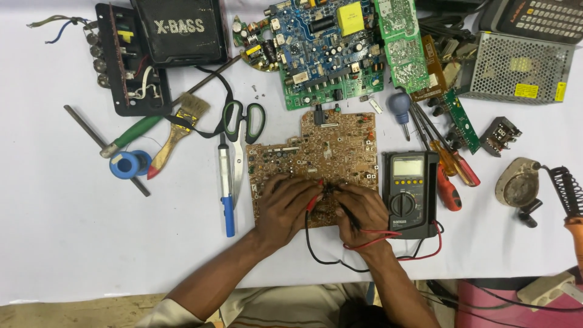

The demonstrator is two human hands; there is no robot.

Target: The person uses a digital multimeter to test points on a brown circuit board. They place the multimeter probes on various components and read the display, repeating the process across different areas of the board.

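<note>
Surface (54, 243) covered in a white sheet, slightly creased, running edge to edge across the view. Light even and bright, shadows soft and short. Below the front edge, a strip of pale tan floor (73, 313) at lower left. No walls or windows in view.

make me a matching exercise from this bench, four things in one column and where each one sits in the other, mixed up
Things
1. green-handled scissors
2. black multimeter with yellow buttons
3. blue roll of tape
4. brown circuit board

Places
A. just right of the right hand
B. under both hands, the left hand included
C. far left, beside the wooden paintbrush
D. left of the board's top edge

Pairs: 1-D, 2-A, 3-C, 4-B
</note>
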